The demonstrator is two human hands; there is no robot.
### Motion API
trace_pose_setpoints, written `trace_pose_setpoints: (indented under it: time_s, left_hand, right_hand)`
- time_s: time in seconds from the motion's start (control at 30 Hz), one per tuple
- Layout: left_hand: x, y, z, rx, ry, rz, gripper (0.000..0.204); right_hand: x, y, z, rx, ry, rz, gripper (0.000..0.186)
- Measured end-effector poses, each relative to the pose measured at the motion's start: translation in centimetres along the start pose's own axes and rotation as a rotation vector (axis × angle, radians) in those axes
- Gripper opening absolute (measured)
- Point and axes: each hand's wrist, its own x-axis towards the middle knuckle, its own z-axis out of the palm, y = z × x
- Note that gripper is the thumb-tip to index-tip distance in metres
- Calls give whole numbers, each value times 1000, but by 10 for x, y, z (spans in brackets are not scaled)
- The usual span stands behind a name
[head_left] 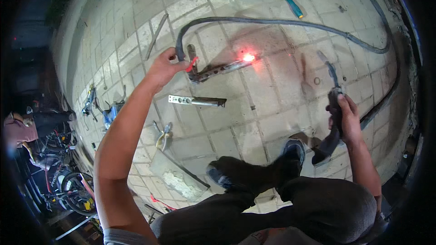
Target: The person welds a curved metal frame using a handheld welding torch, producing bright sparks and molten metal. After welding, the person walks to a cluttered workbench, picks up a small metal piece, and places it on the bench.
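Observation:
My left hand [165, 68] is closed on the end of a thick black cable [254, 19]. A small red piece [192, 64] shows at its fingertips; what it belongs to is hard to tell. Beside them, a bent dark metal bar [222, 69] lies on the paving, its right end glowing bright red [249, 57]. Off to the right, my right hand [349, 115] grips a black welding torch [336, 106], whose thin curved neck points up and away from me. Closer to me than the bar is a flat metal strip with holes [195, 100].
A screwdriver [294, 7] with a teal handle lies far off. Pliers [163, 136] and a stone slab [179, 179] are near my left foot. The cable loops along the right side. Another person [25, 129] is at far left, near a motorcycle [77, 190].

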Motion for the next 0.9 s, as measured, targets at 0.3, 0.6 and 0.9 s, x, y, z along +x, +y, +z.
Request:
trace_pose_setpoints:
  time_s: [0.3, 0.6, 0.9]
  left_hand:
    - [23, -46, 9, -214, -281, 158, 46]
    - [23, -21, 25, -27, -225, 368, 71]
    - [22, 23, -41, 438, 443, 392, 34]
  right_hand:
    - [-69, 21, -105, 8, 220, -113, 36]
    - [-105, 45, -154, -89, 581, -95, 39]
    - [-98, 5, -103, -151, 353, -222, 39]
